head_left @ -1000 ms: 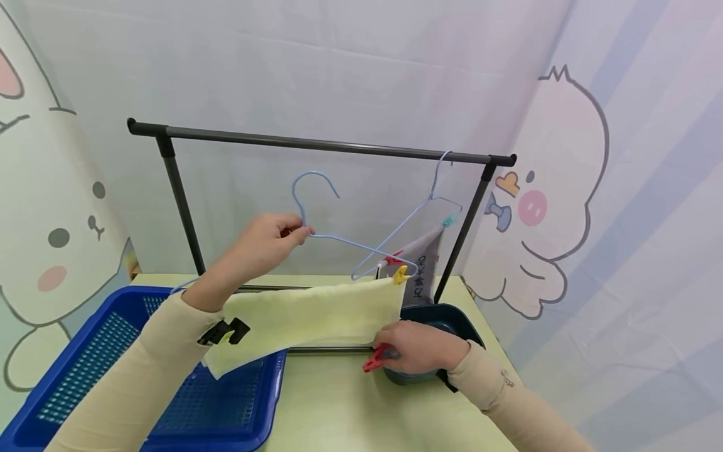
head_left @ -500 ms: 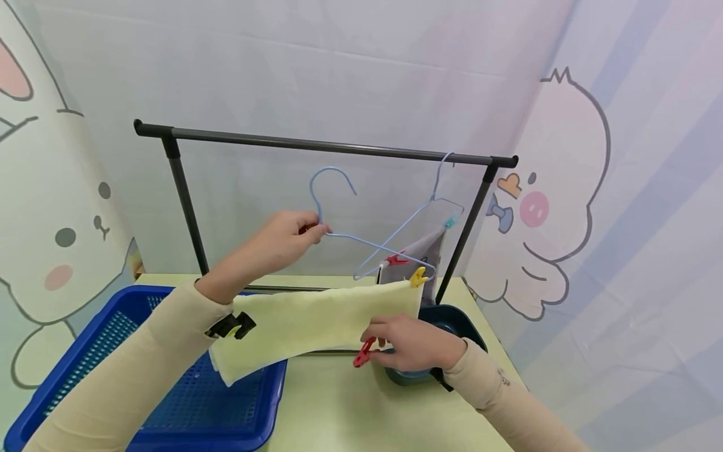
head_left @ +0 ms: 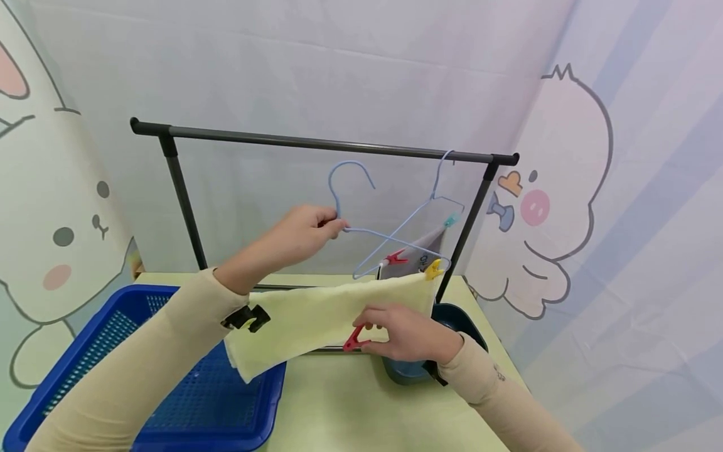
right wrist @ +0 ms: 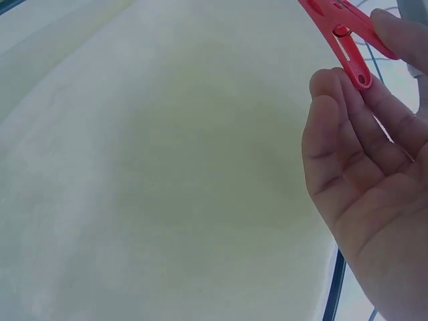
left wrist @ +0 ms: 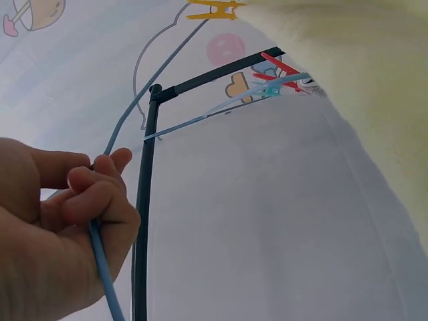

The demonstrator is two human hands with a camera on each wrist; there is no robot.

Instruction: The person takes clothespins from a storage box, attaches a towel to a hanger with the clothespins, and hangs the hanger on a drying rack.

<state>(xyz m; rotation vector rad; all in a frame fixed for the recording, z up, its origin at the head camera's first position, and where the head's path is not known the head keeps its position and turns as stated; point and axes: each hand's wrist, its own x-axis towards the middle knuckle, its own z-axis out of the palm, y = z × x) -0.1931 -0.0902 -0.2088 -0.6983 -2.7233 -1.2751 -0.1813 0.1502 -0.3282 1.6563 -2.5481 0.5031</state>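
Observation:
My left hand (head_left: 307,233) grips a light blue wire hanger (head_left: 390,237) just under its hook, holding it up below the rack's bar. A pale yellow towel (head_left: 327,309) hangs from the hanger, with a yellow clothespin (head_left: 433,270) fixing its right end. The towel's left end is partly hidden behind my left forearm. My right hand (head_left: 403,334) pinches a red clothespin (head_left: 354,339) by its handles in front of the towel. In the right wrist view that red clothespin (right wrist: 341,37) sits between thumb and fingers, with the towel (right wrist: 187,167) close behind.
A dark metal rack (head_left: 316,143) spans the table. On its right end hangs another blue hanger (head_left: 433,182) with a grey cloth (head_left: 418,254) held by red and teal clothespins. A blue basket (head_left: 277,389) stands at left, a dark teal bin (head_left: 407,373) at right.
My left hand has moved right with the hanger, carrying the towel along. My right hand has shifted slightly left and up with the red clothespin, now in front of the towel.

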